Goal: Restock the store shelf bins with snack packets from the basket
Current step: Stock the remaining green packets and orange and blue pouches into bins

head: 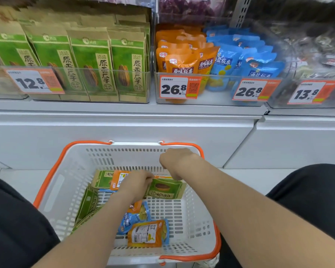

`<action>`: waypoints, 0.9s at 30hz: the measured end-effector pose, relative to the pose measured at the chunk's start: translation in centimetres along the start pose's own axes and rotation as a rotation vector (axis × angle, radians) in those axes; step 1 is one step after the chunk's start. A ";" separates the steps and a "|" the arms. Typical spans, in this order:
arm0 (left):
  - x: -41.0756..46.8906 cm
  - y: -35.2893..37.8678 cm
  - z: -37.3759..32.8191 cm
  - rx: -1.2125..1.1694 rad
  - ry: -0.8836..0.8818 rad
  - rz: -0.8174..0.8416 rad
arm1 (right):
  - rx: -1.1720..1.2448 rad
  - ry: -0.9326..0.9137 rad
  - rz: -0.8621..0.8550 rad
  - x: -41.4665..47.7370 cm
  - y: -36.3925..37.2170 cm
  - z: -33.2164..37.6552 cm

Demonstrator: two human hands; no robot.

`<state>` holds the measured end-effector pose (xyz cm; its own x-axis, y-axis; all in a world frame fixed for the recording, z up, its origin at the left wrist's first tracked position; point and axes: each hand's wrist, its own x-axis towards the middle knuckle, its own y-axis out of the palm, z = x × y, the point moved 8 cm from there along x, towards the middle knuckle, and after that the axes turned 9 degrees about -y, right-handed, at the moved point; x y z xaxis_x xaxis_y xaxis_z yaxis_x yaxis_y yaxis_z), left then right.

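White plastic basket (54, 188) on the floor, both hands inside it.
The left hand (136, 183) curls its fingers on the edge of a green packet (166, 189) at the basket's far end; the right hand (175, 161) is just above, fingers hidden, so its grasp cannot be told.

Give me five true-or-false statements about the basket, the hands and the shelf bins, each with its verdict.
1. The basket has orange handles. True.
2. Both hands are up at the shelf bins. False: the left hand and the right hand are down at the basket.
3. The bin of green packets carries a 12.8 price tag. True.
4. On the shelf, the blue packets sit left of the orange packets. False: they sit to the right.
5. The basket is empty. False: snack packets lie in it.
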<state>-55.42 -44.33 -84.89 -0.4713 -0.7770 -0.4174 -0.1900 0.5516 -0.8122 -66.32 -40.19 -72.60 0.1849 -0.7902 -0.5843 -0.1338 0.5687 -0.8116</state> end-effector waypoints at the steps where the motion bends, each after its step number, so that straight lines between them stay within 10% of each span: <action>1: -0.2 -1.1 -0.4 -0.068 0.031 -0.056 | -0.014 0.020 -0.005 -0.3 -0.1 -0.3; 13: -4.4 -11.0 -3.0 -0.687 -0.100 -0.419 | 0.481 0.251 -0.538 -4.1 -8.6 -4.7; 21: -8.4 -19.9 -6.3 -0.989 0.066 -0.690 | 0.643 -0.101 -0.900 -7.9 -17.5 -0.8; 27: -9.8 -24.1 -7.0 -1.223 0.095 -0.795 | 0.727 -0.035 -1.026 -10.3 -21.4 -1.2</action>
<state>-52.21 -47.93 -58.36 0.0602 -0.9976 0.0337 -0.9968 -0.0582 0.0551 -66.56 -44.50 -49.27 -0.0873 -0.9420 0.3241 0.6509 -0.3002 -0.6972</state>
